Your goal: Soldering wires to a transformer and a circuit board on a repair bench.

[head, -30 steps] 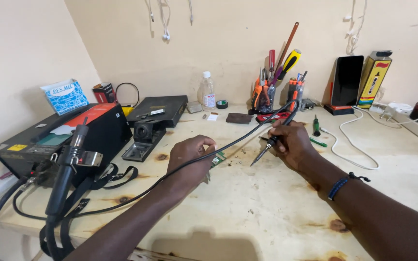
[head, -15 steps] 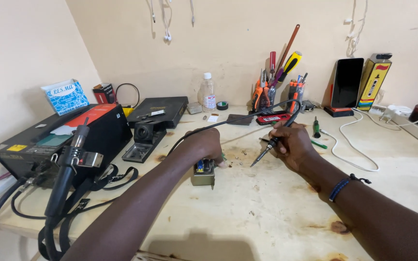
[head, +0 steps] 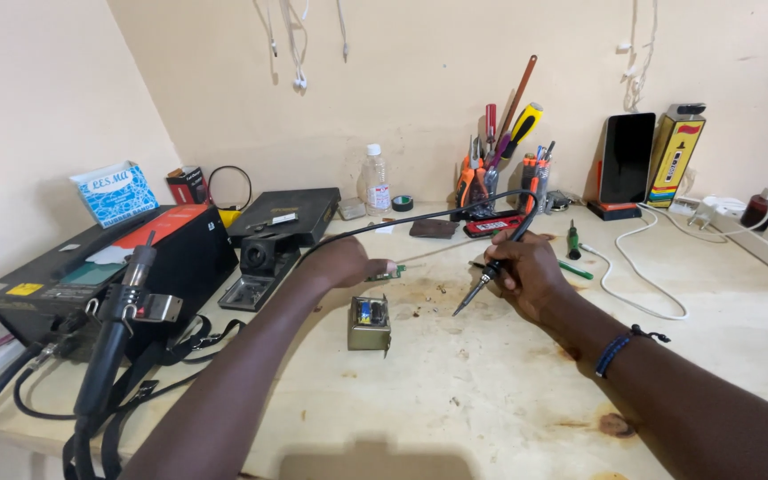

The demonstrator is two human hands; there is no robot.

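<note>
Workbench [head: 491, 391]: pale wood, stained and scorched in patches, set against a cream wall.

Left hand [head: 341, 263]: reached out over the bench, fingers closed on a small green circuit board [head: 389, 271] whose end stuck out past the fingertips.

Right hand [head: 526, 271]: fingers clamped pen-fashion round a black soldering iron [head: 489, 277]. The tip pointed down and to the left, just above the wood, near the board but apart from it. Its black cable [head: 420, 216] arched back over the left hand.

Metal box component [head: 369, 322]: small, square, open on top with coloured parts showing inside. It stood on the bench between the two hands, nearer the onlooker, touched by neither.

Rework station [head: 108, 267]: black case with an orange top, at the left edge. A hot-air handpiece [head: 117, 331] stood in a holder in front of it, with a thick black hose trailing down.

Tool holder [head: 504, 178]: against the wall, filled with screwdrivers, pliers and cutters.

Smartphone [head: 628, 160]: propped upright on a stand, screen dark. A yellow box [head: 676, 156] stood just beside it.

Plastic bottle [head: 373, 180]: clear, white cap, by the wall.

White cable [head: 633, 258]: looped across the bench on the right.

Green screwdriver [head: 572, 240]: lay flat behind the right hand.
</note>
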